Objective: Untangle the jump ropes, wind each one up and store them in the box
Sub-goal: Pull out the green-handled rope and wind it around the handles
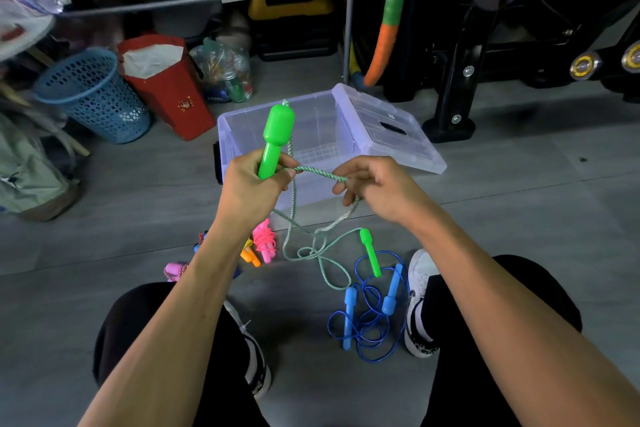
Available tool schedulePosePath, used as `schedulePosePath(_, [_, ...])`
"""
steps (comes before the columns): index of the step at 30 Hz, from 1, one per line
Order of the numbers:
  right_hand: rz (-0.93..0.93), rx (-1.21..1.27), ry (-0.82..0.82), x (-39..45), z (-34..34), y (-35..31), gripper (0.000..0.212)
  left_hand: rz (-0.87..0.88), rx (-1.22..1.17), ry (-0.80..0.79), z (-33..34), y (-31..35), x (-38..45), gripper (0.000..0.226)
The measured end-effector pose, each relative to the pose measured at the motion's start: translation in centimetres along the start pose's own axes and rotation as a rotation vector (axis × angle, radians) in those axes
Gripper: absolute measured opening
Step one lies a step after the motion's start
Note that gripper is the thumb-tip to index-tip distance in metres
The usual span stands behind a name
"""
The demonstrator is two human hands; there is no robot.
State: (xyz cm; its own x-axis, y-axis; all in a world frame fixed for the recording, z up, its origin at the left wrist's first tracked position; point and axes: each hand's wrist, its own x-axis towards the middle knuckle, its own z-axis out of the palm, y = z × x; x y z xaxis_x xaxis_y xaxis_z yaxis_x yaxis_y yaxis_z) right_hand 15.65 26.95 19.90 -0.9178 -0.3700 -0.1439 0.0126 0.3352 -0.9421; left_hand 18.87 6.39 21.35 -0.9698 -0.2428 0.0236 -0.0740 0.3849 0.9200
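Both hands are raised at the center of the view. The left hand (254,184) is wrapped around a bright green handle (276,140) that points up toward 12 o'clock. The right hand (375,189) pinches the green-and-white rope (320,174), which runs taut between the two hands, then drops to the floor (502,191) in loose crossing loops toward 6 o'clock.

The rope's second green handle (370,252) lies down there, touching the blue rope (370,312), whose coils sit just beside the person's right shoe at 5 o'clock. Winding onward will likely drag that handle through the blue coils and snag them together, or tighten the crossed loops into a knot.

A wound pink rope (264,242) lies at 7 o'clock, partly hidden by the left forearm.

The clear box (228,135) stands open directly behind the hands at 12 o'clock, its lid (388,121) resting at 1 o'clock. Bare floor opens toward 3 o'clock; clutter crowds 10 o'clock.
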Motion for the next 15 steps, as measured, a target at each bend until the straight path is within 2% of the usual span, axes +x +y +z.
schedulePosePath(4, [0.017, 0.035, -0.138, -0.01, -0.18, -0.33, 0.029, 0.014, -0.002, 0.049, -0.22, -0.06, 0.06, 0.021])
schedulePosePath(7, [0.017, -0.165, -0.134, -0.02, -0.12, -0.11, 0.027, -0.006, 0.000, 0.043, -0.18, 0.03, -0.04, 0.020])
schedulePosePath(9, [-0.010, -0.315, -0.129, -0.19, 0.25, 0.01, 0.013, -0.028, -0.003, 0.054, -0.22, -0.03, -0.03, 0.019])
schedulePosePath(10, [-0.041, -0.361, -0.098, -0.27, 0.44, 0.01, 0.009, -0.043, -0.015, 0.062, -0.29, -0.09, 0.01, 0.020])
schedulePosePath(12, [-0.125, -0.406, 0.020, -0.32, 0.60, -0.12, 0.017, -0.066, -0.046, 0.072, -0.45, -0.17, 0.08, 0.022])
schedulePosePath(15, [-0.234, -0.354, 0.170, -0.16, 0.34, -0.36, 0.013, -0.080, -0.046, 0.061, -0.57, -0.38, 0.17, 0.023])
